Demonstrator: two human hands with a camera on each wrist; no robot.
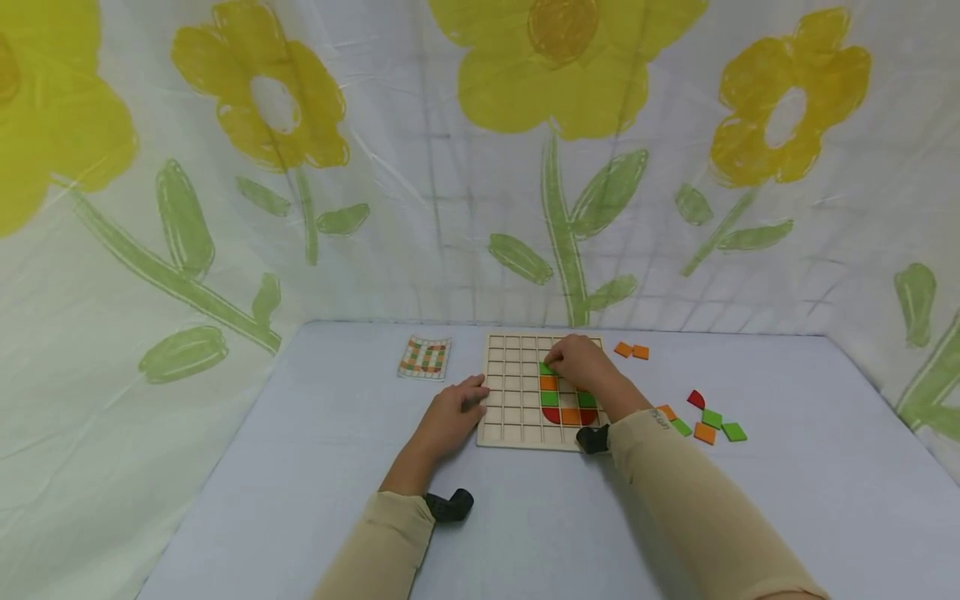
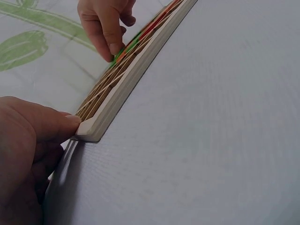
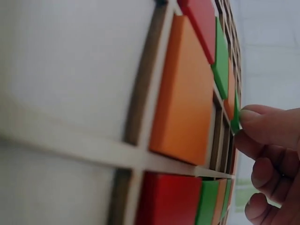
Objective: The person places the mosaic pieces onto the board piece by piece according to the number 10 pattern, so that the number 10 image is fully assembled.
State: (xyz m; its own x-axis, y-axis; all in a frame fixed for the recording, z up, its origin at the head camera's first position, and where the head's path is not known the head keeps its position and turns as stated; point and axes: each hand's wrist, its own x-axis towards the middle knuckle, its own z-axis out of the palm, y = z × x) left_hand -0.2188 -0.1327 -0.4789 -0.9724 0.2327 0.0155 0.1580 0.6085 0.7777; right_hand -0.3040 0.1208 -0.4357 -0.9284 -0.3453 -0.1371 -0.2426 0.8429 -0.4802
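A wooden grid board (image 1: 510, 421) lies on the table. My left hand (image 1: 450, 417) is at its left side, fingers loosely bent and tips touching the edge; the left wrist view shows the thumb (image 2: 70, 123) right at a corner. Over the board's upper right, my right hand (image 1: 585, 364) pinches a green square tile (image 3: 236, 117) between thumb and finger, at a cell above an orange tile (image 1: 549, 383). Set in the grid below are a green tile (image 1: 550, 399), a red quarter-round tile (image 1: 551, 415), an orange tile (image 3: 185, 93) and another red one (image 3: 168, 199).
Left of the board lies a pattern card (image 1: 425, 358) with coloured squares. Two orange tiles (image 1: 632, 351) sit beyond the board's right edge. Several loose tiles, including a red quarter-round (image 1: 696, 399) and a green one (image 1: 734, 432), lie right of my right forearm. A flowered curtain (image 1: 405, 250) stands behind.
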